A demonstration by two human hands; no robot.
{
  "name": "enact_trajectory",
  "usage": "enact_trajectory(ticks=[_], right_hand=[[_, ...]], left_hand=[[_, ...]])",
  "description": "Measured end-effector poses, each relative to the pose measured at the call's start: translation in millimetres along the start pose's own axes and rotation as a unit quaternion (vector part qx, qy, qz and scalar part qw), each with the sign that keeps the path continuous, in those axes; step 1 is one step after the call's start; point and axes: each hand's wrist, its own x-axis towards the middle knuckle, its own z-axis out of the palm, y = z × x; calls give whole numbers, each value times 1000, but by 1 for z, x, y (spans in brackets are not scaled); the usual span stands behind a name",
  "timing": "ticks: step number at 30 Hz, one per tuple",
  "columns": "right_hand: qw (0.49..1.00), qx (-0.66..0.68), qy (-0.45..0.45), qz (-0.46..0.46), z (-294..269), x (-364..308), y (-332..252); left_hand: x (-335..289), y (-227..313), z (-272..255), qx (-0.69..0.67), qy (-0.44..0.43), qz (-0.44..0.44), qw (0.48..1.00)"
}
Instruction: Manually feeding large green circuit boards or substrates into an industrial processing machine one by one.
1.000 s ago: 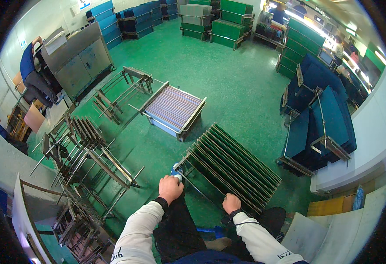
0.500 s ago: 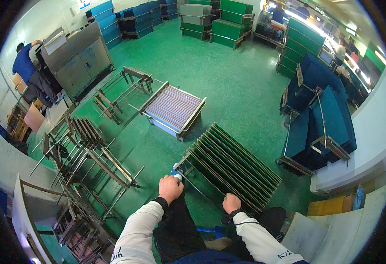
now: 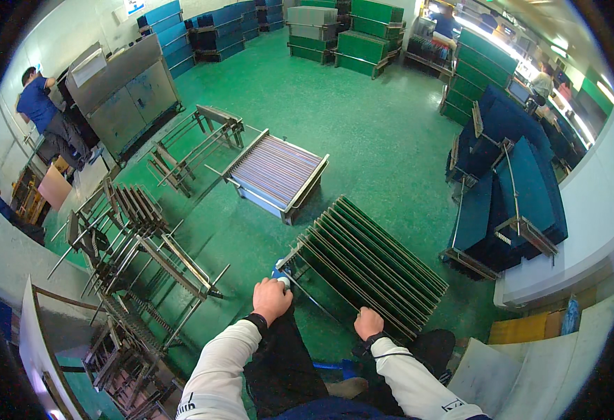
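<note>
In front of me a metal rack holds a row of upright dark green panels (image 3: 373, 259), set close together with their edges up. My right hand (image 3: 368, 323) is closed at the near edge of the row, its fingers curled over the nearest panel. Beside the rack's left corner, my left hand (image 3: 272, 301) is curled just behind a small blue-and-white thing (image 3: 281, 274). What its fingers grip is mostly hidden under the hand. A thin metal rod (image 3: 310, 297) slants down from that corner between my hands.
Beyond stands a rack of pale panels (image 3: 275, 171). Bare metal racks (image 3: 139, 252) crowd the left. Dark blue panels (image 3: 524, 189) lean at right, and stacked green panels (image 3: 368, 52) stand far back. A person in blue (image 3: 41, 105) bends beside a metal cabinet (image 3: 125, 94).
Both my hands and the rack of green panels stay in place. At the far left, the person beside the cabinet has shifted slightly and drawn an arm back.
</note>
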Motion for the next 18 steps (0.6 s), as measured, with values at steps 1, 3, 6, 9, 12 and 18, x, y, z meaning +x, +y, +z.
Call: enact_trajectory(ticks=[1,3,6,9,12,18], right_hand=[[1000,0,1,2,0,0,0],[1000,1,1,3,1,0,0],[1000,-2,9,-1,3,1,2],[1000,0,13,-2,3,1,2],[1000,5,17,-4,5,1,4],[1000,9,22,-6,7,-1,3]], left_hand=[[0,0,0,-1,-1,0,1000],[0,0,0,0,1,1,1000],[1,1,0,1,8,4,1000],[1,1,1,4,11,5,1000],[1,2,0,4,10,3,1000],[-2,1,-4,4,-23,-13,1000]])
